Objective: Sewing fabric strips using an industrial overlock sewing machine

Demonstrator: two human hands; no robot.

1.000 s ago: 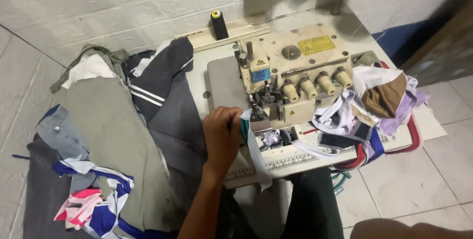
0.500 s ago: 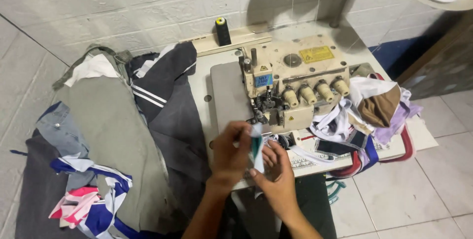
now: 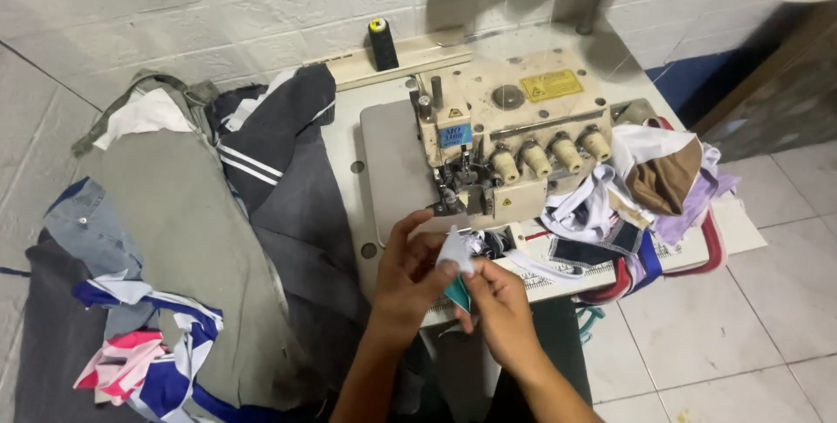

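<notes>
Both my hands meet just in front of a cream overlock sewing machine [image 3: 510, 139] on a white table [image 3: 384, 170]. My left hand [image 3: 408, 276] and my right hand [image 3: 499, 303] pinch a small piece of white and teal cloth [image 3: 457, 262] between the fingertips. The cloth is held up off the table, near the machine's needle area. My forearms come in from the bottom edge.
A heap of grey, dark and striped garments [image 3: 200, 240] covers the left side. Mixed cloth scraps [image 3: 645, 192] lie to the right of the machine. A black thread cone with a yellow top [image 3: 381, 44] stands behind. Tiled floor [image 3: 741, 301] lies to the right.
A second ago only my left hand was at the machine on a cloth strip. My right hand has come in, and both now hold the small cloth piece in front of the machine.
</notes>
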